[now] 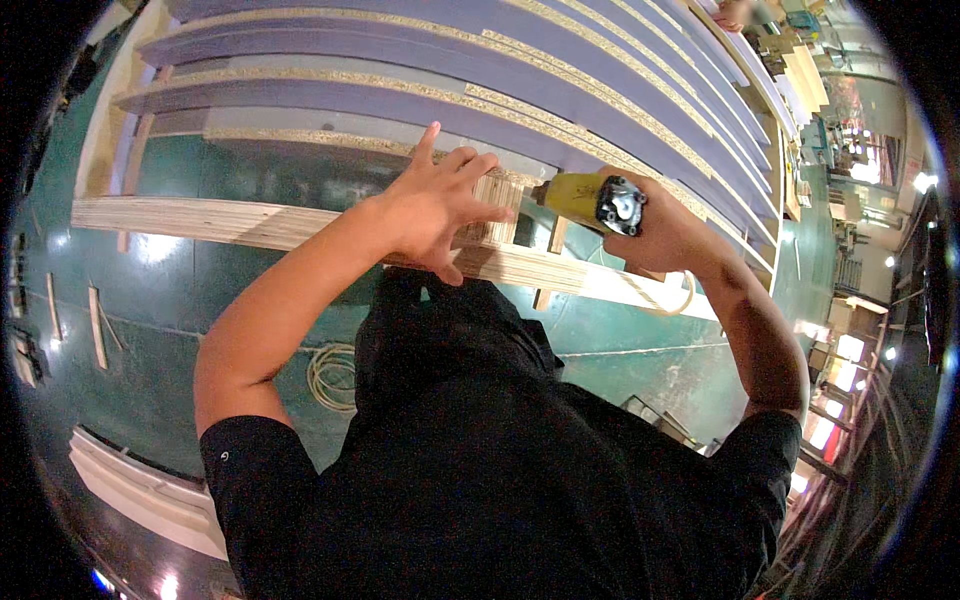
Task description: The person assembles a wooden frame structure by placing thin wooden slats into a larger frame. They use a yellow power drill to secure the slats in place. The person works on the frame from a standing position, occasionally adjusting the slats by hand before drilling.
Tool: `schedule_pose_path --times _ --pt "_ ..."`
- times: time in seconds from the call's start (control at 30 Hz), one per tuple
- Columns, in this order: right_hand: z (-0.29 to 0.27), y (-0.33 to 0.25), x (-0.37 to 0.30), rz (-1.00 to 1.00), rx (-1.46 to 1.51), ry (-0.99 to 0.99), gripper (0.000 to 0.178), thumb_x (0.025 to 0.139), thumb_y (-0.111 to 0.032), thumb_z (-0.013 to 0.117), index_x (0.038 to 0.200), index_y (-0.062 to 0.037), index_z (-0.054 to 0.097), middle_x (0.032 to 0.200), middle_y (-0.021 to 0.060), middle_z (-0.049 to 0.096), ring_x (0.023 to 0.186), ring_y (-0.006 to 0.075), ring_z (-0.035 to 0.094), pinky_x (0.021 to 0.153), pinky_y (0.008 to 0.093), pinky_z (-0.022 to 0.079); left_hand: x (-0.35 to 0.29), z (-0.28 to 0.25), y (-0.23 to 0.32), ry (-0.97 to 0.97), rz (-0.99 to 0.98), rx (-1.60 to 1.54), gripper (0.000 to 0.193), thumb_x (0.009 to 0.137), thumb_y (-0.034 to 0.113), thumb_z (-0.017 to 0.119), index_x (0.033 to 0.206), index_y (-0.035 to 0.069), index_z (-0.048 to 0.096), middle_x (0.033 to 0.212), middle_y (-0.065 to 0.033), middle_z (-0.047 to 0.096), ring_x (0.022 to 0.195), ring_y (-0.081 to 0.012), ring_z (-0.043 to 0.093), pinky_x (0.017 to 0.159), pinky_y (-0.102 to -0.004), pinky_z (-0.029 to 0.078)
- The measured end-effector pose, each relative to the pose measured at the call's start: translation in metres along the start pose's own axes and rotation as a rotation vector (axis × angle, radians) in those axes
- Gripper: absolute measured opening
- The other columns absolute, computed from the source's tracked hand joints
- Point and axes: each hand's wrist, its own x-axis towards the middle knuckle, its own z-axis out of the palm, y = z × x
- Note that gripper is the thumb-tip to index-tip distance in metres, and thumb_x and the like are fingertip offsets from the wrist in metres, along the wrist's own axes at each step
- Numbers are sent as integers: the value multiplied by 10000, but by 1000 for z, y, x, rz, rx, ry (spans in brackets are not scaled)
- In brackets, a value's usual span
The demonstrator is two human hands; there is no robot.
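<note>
Gripping the yellow power tool [572, 195] just beyond the front rail [290, 222] with your right hand [672, 228] | your left hand [432, 205] open, fingers apart, over that rail and the wood block [500, 193] beyond it | purple boards [330, 96] farther past the rail | coiled hose [318, 378] on the floor [170, 370], your side of the rail

The plywood rail [545, 270] in front of me is pale cream, lined lengthwise with thin tan-brown stripes, and the plywood block [487, 222] just beyond it is striped in similar woody tones. Over past the rail, the long boards [300, 95] show me dusty violet-blue faces, with edges [290, 76] speckled straw and brown. The power tool [572, 197] I'm gripping above the rail is mustard yellow, its end black and silver. On my side of the rail, my shirt [520, 480] is black, the floor [630, 375] glossy deep green.
</note>
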Motion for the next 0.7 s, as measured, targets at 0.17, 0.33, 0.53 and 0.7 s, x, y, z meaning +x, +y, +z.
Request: schedule_pose_path --times 0.17,0.33,0.53,0.7 --pt "11 1 30 -131 -87 -53 561 736 -19 734 1278 -9 587 1078 140 698 938 214 699 845 348 557 2 -2 -1 -18 -26 12 952 529 671 899 1388 333 662 1569 -188 376 1485 -380 340 1181 -779 94" --pt "11 -2 50 -149 -146 -130 655 731 -40 777 1352 1 570 1162 207 678 1103 293 686 1004 368 513 1 -4 3 -27 -77 83 997 503 691 898 1408 355 647 1562 -190 380 1485 -374 331 1176 -782 93" --pt "10 -20 55 -207 -213 -63 617 738 -68 786 1318 17 595 1106 196 699 1021 279 706 932 356 532 -5 9 -8 89 -9 82 996 489 686 903 1399 368 653 1522 -166 409 1439 -360 368 1178 -775 120" --pt "11 -15 65 -198 -126 -88 469 745 -84 768 1196 -22 658 1052 175 726 979 318 716 898 398 554 -4 8 -9 62 -4 37 1009 494 667 906 1419 370 633 1481 -151 425 1404 -349 398 1192 -755 130"
